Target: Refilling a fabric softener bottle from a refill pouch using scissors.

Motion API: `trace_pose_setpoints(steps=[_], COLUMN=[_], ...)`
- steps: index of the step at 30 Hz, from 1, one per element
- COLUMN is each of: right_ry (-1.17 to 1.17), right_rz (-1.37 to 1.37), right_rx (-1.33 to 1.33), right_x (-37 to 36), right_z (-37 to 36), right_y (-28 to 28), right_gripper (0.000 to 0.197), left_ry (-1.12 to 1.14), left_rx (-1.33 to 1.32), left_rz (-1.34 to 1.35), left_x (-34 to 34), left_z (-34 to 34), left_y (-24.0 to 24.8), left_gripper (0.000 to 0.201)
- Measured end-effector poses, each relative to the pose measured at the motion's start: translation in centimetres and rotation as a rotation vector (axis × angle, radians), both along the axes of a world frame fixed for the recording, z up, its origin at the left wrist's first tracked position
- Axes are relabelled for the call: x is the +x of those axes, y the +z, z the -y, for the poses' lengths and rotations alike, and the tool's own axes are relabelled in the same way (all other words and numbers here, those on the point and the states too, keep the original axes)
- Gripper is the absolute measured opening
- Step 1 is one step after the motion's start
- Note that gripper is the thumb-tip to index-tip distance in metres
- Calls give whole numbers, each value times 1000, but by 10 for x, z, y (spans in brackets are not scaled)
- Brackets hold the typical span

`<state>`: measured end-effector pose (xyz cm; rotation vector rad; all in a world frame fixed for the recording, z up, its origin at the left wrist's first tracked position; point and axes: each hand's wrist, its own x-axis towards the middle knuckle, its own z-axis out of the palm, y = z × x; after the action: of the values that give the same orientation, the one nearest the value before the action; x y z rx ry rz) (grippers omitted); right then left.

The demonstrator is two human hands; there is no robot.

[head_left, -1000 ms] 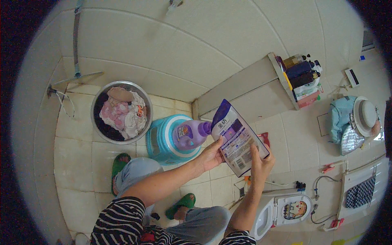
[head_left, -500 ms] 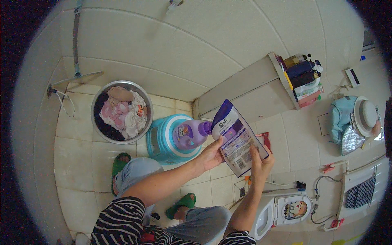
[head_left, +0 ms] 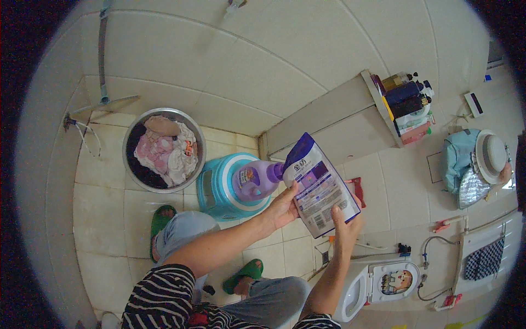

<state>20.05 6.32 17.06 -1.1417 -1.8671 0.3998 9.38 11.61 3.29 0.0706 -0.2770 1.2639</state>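
Between my two hands is a white and dark-purple refill pouch point(head_left: 319, 189), tilted with its printed side facing up. My left hand point(head_left: 284, 207) grips its left edge, thumb on top. On the lower right side my right hand point(head_left: 347, 226) is closed on it, thumb across the print and fingers underneath. Just left of the pouch stands a purple detergent bottle point(head_left: 251, 182) on an upturned-looking turquoise tub or stool point(head_left: 212, 189). The bottle's dark purple cap lies right beside the pouch's edge; whether they touch I cannot tell.
A metal basin point(head_left: 198, 131) with pink, white and dark clothes sits on the tiled floor at left. Bottles point(head_left: 405, 98) crowd a wall shelf at right. A toilet point(head_left: 378, 282) stands at lower right. A hat point(head_left: 490, 151) and bags hang on the right wall.
My right thumb has slid slightly down the pouch toward its lower edge. The pouch, the bottle and my left hand stay nearly where they were.
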Motion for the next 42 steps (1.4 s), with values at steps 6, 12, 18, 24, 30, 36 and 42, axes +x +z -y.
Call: trace_pose_setpoints(steps=[6, 12, 18, 24, 30, 36, 42], right_ry=[-29, -167, -231, -172, -209, -276, -281], right_rz=[-66, 30, 135, 148, 254, 247, 251], right_rx=[-35, -76, 35, 204, 296, 268, 306], right_x=[1, -3, -3, -3, -5, -3, -7], right_z=[23, 31, 31, 22, 21, 22, 23], right_y=[-30, -36, -32, -34, -32, -34, -35], right_gripper=[48, 34, 18, 13, 11, 8, 7], left_ry=[5, 11, -6, -22, -50, -55, -34], left_rx=[-12, -16, -35, 0, -33, -47, -28], left_rz=[1, 43, 55, 63, 93, 100, 61], left_x=[3, 4, 1, 0, 2, 1, -1], left_z=[-1, -3, 2, 1, -2, -3, -2], left_y=[0, -3, 3, 3, 1, -1, -1], left_gripper=[38, 38, 41, 41, 38, 35, 33])
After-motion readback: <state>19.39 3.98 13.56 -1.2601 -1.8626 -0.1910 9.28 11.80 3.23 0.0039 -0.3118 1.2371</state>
